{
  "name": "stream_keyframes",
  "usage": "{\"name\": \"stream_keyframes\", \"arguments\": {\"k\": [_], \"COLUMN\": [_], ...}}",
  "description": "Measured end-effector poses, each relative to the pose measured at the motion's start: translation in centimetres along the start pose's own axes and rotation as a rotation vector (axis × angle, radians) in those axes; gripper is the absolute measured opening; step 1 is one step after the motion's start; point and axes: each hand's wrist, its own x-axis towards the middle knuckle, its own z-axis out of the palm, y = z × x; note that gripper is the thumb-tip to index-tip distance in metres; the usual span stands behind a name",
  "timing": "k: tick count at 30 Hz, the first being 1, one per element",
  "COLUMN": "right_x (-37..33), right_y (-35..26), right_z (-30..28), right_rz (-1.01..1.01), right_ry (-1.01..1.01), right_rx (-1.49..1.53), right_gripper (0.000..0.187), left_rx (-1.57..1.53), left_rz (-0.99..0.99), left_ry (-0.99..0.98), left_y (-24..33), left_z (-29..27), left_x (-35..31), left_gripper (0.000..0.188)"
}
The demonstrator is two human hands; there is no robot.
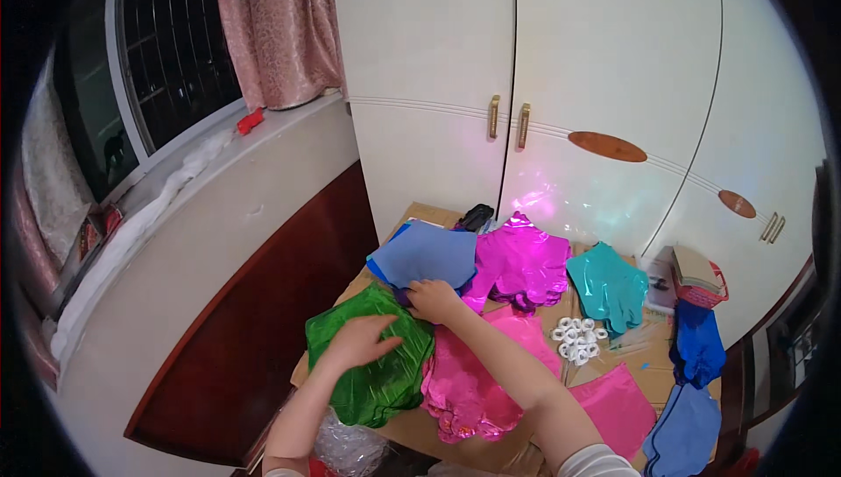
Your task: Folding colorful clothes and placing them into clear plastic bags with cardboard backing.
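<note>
Hands [357,344] [434,301] partly hide green foil [377,394] and blue sheets [425,254]

Head view: I look down, forward, from above.
Hands [357,343]: near, below centre.
Wardrobe [613,48]: farther, straight ahead.

The right hand [432,302] conceals part of the near edge of the matte blue-grey sheet stack [429,254]; grip is indeterminate. Contact between the left hand [359,344] and the shiny green foil sheets [377,394] cannot be confirmed. The right forearm [501,359] covers part of the glossy pink foil stack [464,381]. The small black object [477,217] is partly obscured, type unidentifiable. The lower edge truncates the pale right sleeve [600,462].
</note>
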Motion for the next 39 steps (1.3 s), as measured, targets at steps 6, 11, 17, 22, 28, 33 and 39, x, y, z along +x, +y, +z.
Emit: {"name": "stream_keyframes", "arguments": {"k": [6,11,17,22,28,33,39], "right_x": [0.0,0.2,0.3,0.2,0.3,-0.2,-1.1], "right_y": [0.4,1.1,2.1,2.5,3.5,9.7,6.5], "right_z": [3.1,1.7,1.9,1.9,2.4,-0.5,-18.1], "right_rz": [0.246,0.59,0.747,0.784,0.782,1.072,0.782], "right_ry": [0.004,0.125,0.176,0.192,0.345,0.773,1.057], "right_rx": [0.025,0.465,0.617,0.728,0.813,0.711,0.377], "right_gripper": [0.017,0.02,0.026,0.027,0.021,0.012,0.015], "left_rx": [-0.028,0.145,0.155,0.2,0.263,0.222,0.097], "left_rz": [-0.177,0.004,0.053,0.055,0.059,0.055,0.067], "left_ry": [0.096,0.309,0.345,0.218,0.131,0.095,0.133], "left_y": [-4.6,-4.5,-4.1,-4.2,-6.0,-6.5,-7.0], "left_z": [1.8,4.8,5.7,5.1,6.4,6.8,7.1], "left_x": [2.0,5.0,7.3,7.4,7.4,7.9,7.9], "left_gripper": [0.044,0.053,0.056,0.044,0.038,0.035,0.031]}}
